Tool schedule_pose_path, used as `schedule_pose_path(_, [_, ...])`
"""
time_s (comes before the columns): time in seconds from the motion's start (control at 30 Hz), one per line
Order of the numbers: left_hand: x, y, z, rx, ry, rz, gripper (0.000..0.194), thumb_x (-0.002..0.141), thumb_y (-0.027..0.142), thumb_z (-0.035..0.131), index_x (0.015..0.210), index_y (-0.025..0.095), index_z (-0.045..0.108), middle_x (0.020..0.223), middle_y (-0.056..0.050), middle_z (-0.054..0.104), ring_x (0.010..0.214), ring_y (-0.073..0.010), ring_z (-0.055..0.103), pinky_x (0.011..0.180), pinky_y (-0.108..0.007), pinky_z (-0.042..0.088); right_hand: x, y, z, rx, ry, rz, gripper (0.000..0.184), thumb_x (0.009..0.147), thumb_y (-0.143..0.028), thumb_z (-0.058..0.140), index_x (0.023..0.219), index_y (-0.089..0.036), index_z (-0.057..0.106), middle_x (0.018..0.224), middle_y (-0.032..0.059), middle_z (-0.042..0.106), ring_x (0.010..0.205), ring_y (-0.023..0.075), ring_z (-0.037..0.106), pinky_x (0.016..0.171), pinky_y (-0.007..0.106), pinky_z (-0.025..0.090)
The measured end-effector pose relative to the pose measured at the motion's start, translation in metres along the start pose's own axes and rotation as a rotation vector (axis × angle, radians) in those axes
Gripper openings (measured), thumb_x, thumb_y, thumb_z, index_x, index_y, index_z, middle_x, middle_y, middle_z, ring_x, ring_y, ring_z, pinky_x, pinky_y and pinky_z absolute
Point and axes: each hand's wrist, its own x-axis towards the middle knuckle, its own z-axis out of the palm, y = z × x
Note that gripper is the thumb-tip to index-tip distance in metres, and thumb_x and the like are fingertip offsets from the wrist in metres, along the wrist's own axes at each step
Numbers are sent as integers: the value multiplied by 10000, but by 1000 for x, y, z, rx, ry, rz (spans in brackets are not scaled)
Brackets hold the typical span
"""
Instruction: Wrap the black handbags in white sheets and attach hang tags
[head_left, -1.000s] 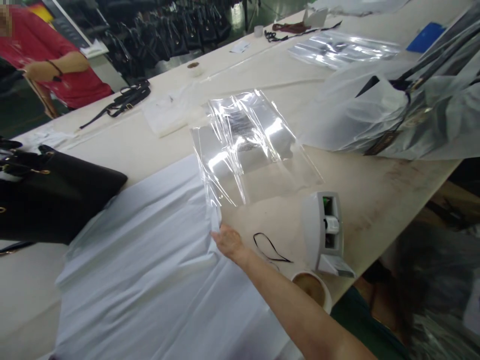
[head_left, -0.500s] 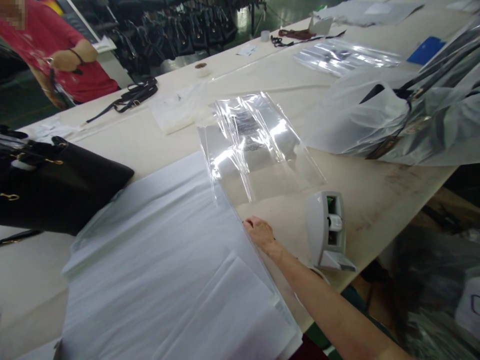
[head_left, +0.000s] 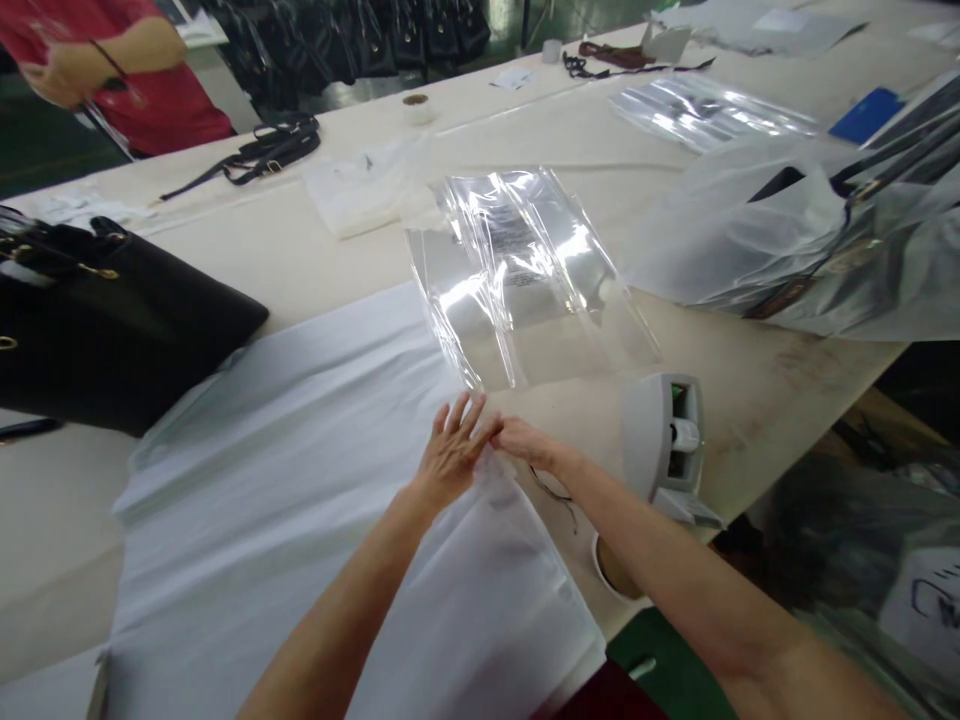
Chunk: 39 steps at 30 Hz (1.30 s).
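Observation:
White tissue paper lies in a large stack of sheets across the table in front of me. My left hand rests on its far right part, fingers spread. Right beside it, my right hand has its fingers closed at the paper's right edge, where a raised sheet bunches between the hands. The exact pinch is partly hidden. Clear plastic bags lie flat just beyond my fingertips. A black handbag sits on the paper's left side.
A grey tape dispenser stands right of my right forearm, near a roll of tape. Plastic-wrapped bags fill the right side. Black straps lie at the far edge, where a person in red stands.
My left hand has come into view and onto the paper beside my right hand. A sheet at the right edge is now lifted and bunched. The view has shifted slightly.

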Motion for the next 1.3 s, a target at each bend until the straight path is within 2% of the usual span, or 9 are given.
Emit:
schedule_pose_path(0.17, [44, -23, -11, 47, -251, 209, 238, 680, 10, 492, 764, 152, 664, 1166, -124, 601, 1305, -326, 362, 1092, -591, 215, -18, 3, -3, -280, -4, -25, 226, 733, -65, 610, 910, -175, 699, 995, 48, 640, 960, 178, 581, 871, 278, 426])
schedule_pose_path(0.23, [34, -31, -12, 68, -208, 259, 245, 682, -6, 478, 759, 149, 652, 1104, -113, 625, 1264, -299, 419, 1093, -547, 255, -26, 9, -3, -346, 33, -21, 326, 677, -71, 677, 980, -193, 684, 1065, 74, 620, 1035, 212, 553, 899, 304, 408])
schedule_pose_path(0.37, [9, -41, -14, 65, -58, 296, 303, 738, -31, 405, 786, 161, 633, 1062, -81, 648, 1224, -247, 466, 1086, -484, 295, -31, 16, -1, -389, 51, -30, 107, 775, -117, 621, 819, -177, 697, 961, 86, 655, 1002, 209, 569, 897, 304, 392])
schedule_pose_path(0.53, [7, -40, -16, 81, -62, 263, 325, 740, -39, 381, 778, 171, 626, 997, -72, 655, 1203, -244, 474, 1058, -483, 313, -42, 10, -17, -332, 134, 16, 144, 872, -164, 510, 902, -144, 650, 929, 82, 671, 890, 163, 596, 804, 252, 416])
schedule_pose_path(0.7, [27, -13, -15, 55, -136, 200, 292, 691, -40, 397, 758, 148, 609, 862, -98, 639, 1096, -281, 519, 1050, -584, 236, -130, 21, -55, 89, 334, 28, 158, 846, -300, 500, 770, -192, 588, 681, -3, 610, 645, 131, 546, 615, 223, 415])
schedule_pose_path(0.8, [41, 19, -9, -92, -197, 115, 263, 795, 36, 412, 934, 145, 607, 1015, -106, 626, 1083, -258, 517, 1036, -543, 260, -204, 40, -62, 186, 251, 111, 231, 822, -401, 501, 722, -210, 586, 641, -1, 574, 608, 140, 522, 564, 229, 409])
schedule_pose_path(0.93, [56, 63, 16, -208, -382, -84, 180, 833, 239, 559, 984, 146, 585, 1054, -114, 594, 1003, -251, 538, 857, -393, 415, -282, 76, -39, 112, 167, 353, 287, 799, -436, 485, 670, -195, 574, 621, 4, 568, 601, 143, 524, 562, 232, 411])
schedule_pose_path(1.1, [67, 82, 43, -203, -403, -185, 81, 822, 241, 584, 856, 171, 602, 972, -77, 596, 987, -237, 538, 808, -342, 416, -333, 106, 5, 71, 217, 475, 327, 798, -458, 423, 650, -192, 546, 612, 6, 580, 600, 146, 544, 568, 228, 419])
schedule_pose_path(1.3, [65, 80, 42, -200, -399, -167, 75, 841, 223, 555, 815, 174, 605, 946, -63, 590, 985, -215, 528, 831, -325, 394, -300, 81, 33, 43, 340, 262, 267, 892, -325, 414, 736, -189, 584, 692, 3, 611, 656, 127, 580, 620, 208, 439])
